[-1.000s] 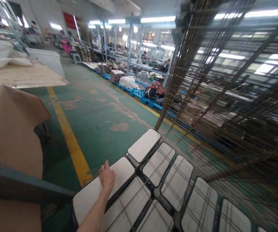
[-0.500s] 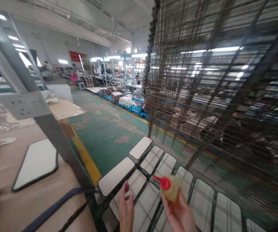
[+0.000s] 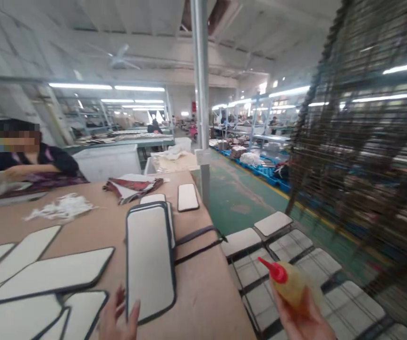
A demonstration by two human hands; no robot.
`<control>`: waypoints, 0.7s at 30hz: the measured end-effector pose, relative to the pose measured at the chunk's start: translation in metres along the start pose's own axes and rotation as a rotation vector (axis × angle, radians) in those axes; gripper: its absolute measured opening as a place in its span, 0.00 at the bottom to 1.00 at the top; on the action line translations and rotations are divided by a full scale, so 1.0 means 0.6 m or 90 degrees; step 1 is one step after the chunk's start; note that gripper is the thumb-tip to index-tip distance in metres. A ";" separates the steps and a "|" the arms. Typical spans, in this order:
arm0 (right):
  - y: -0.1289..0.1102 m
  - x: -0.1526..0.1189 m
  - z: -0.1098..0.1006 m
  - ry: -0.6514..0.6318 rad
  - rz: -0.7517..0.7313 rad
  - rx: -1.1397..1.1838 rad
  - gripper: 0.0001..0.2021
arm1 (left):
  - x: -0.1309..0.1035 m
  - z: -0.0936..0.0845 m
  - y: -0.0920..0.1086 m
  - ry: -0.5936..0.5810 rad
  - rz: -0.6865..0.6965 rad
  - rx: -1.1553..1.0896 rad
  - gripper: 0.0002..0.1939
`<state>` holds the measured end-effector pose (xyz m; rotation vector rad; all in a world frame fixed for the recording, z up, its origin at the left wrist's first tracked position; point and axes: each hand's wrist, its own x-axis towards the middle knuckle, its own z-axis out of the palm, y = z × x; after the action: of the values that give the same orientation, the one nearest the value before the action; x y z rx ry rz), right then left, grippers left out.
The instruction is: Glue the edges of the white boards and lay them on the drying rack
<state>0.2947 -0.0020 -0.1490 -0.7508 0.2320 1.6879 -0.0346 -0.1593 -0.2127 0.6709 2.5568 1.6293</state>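
My right hand (image 3: 301,311) is wrapped round a yellowish squeeze bottle (image 3: 297,288) with a red cap and nozzle, tilted so the nozzle points up and left. It is over the wire rack of pale panels (image 3: 242,242). My left hand (image 3: 118,317) has its fingers apart at the lower left edge of a stack of white, dark-edged rounded panels (image 3: 150,259) on the brown-covered table (image 3: 203,293). Whether the fingertips touch the stack I cannot tell. More dark-edged white panels (image 3: 55,274) lie overlapping to the left.
A person (image 3: 29,156) sits across the table at the left. White strips (image 3: 63,208), a red and white cloth (image 3: 132,186) and dark straps (image 3: 198,233) lie on the table. A metal post (image 3: 200,94) rises at its far edge; tall wire mesh (image 3: 366,141) stands right.
The view has turned left, bringing the table and the person into sight. My left hand has gone from over the rack to the panel stack. The bottle is still in my right hand.
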 end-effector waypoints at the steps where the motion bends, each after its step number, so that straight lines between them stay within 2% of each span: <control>1: 0.017 -0.006 0.012 -0.011 -0.007 -0.017 0.10 | 0.033 -0.007 0.001 0.042 0.026 0.013 0.44; 4: 0.085 -0.023 0.069 -0.081 -0.002 -0.043 0.10 | 0.116 0.012 0.000 0.073 0.063 0.041 0.43; 8: 0.190 -0.021 0.165 -0.231 0.006 -0.118 0.12 | 0.171 0.061 -0.020 0.019 0.077 0.049 0.35; 11: 0.255 -0.003 0.220 -0.290 -0.010 -0.157 0.15 | 0.186 0.073 -0.041 0.002 0.071 0.030 0.31; 14: 0.302 0.017 0.254 -0.308 -0.013 -0.187 0.14 | 0.194 0.073 -0.056 0.019 0.037 0.010 0.32; 17: 0.331 0.031 0.271 -0.314 -0.019 -0.217 0.14 | 0.197 0.075 -0.063 0.026 0.008 -0.018 0.30; 19: 0.343 0.037 0.277 -0.315 -0.026 -0.229 0.15 | 0.195 0.080 -0.064 0.026 0.002 -0.044 0.26; 21: 0.349 0.040 0.282 -0.317 -0.033 -0.235 0.17 | 0.192 0.087 -0.060 0.036 -0.007 -0.069 0.27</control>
<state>0.0378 0.0511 -0.0832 -0.5693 -0.4524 1.8319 -0.1380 -0.0843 -0.2446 0.6095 2.4833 1.7926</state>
